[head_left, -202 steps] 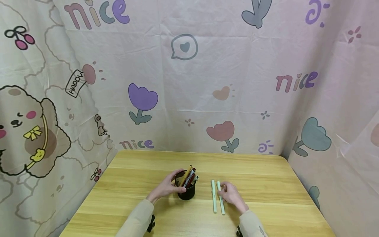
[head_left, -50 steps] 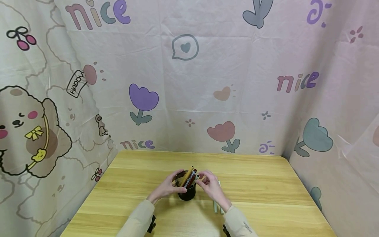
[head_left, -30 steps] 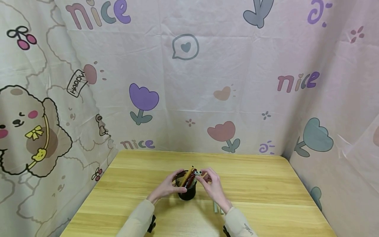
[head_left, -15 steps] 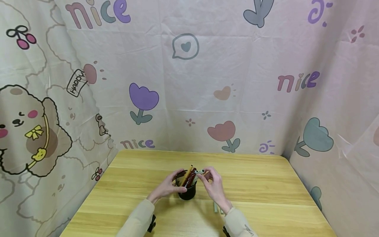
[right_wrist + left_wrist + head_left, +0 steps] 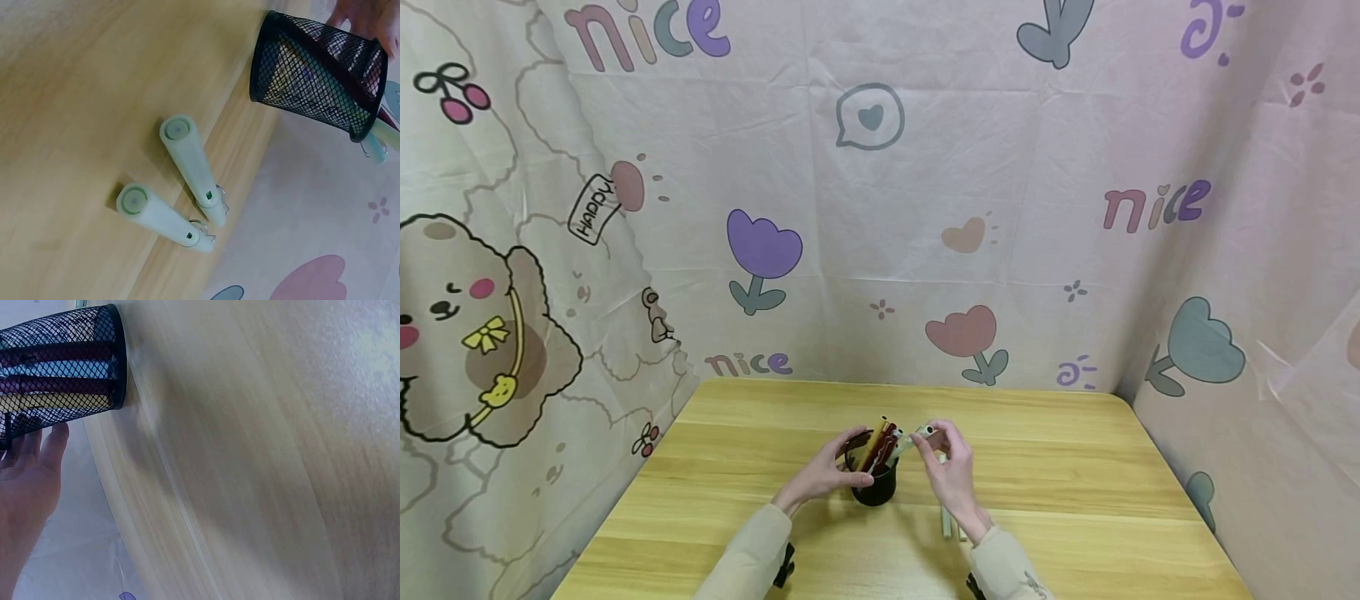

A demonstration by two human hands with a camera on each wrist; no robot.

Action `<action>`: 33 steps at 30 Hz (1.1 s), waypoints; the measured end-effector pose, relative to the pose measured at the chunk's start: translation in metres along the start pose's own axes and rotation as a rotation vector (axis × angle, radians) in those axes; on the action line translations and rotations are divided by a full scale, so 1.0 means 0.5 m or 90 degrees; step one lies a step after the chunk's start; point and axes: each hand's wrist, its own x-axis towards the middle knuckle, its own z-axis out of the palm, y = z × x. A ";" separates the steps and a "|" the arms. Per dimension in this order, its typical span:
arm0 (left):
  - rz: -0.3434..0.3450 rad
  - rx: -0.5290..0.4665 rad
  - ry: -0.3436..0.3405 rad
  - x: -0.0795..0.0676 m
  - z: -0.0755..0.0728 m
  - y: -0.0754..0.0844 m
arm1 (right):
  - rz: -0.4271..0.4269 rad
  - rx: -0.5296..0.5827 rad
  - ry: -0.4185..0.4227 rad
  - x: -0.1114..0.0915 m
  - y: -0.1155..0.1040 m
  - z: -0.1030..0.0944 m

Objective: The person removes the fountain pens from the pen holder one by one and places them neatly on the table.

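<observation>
A black mesh pen holder (image 5: 874, 492) stands on the table with several pens leaning in it, one yellow (image 5: 871, 450) and some dark red. My left hand (image 5: 818, 478) holds it by the rim side, thumb in front and fingers behind. At its right, my right hand (image 5: 953, 482) pinches a pale green pen (image 5: 905, 446) near the upper end; the pen slants from the holder's mouth toward the fingertips. Two more pale green pens lie side by side on the table below the right wrist; the right wrist view shows the left one (image 5: 189, 159) and the other (image 5: 161, 219), each with a clip.
The wooden table (image 5: 737, 433) reaches back to a printed cloth (image 5: 880, 208) hanging behind it, and a similar cloth (image 5: 482, 467) hangs at the left. In the head view the right forearm covers part of the two lying pens.
My right hand has gone from the lying pens to the holder and pinched a pale green pen there. Over the last second that pen's upper end has swung rightward. The left hand has stayed put.
</observation>
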 end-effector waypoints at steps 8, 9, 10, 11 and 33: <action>0.000 0.007 0.007 -0.001 0.002 0.000 | 0.031 0.071 0.010 -0.008 0.023 -0.006; -0.001 0.009 0.007 -0.001 0.002 0.000 | 0.031 0.082 0.009 -0.010 0.032 -0.008; -0.001 0.013 0.008 -0.001 0.002 0.000 | 0.033 0.095 0.008 -0.012 0.041 -0.010; -0.001 0.015 0.009 -0.002 0.002 0.000 | 0.033 0.107 0.009 -0.013 0.050 -0.012; -0.003 0.004 0.007 -0.002 0.001 0.000 | 0.238 0.207 0.045 -0.011 0.049 -0.074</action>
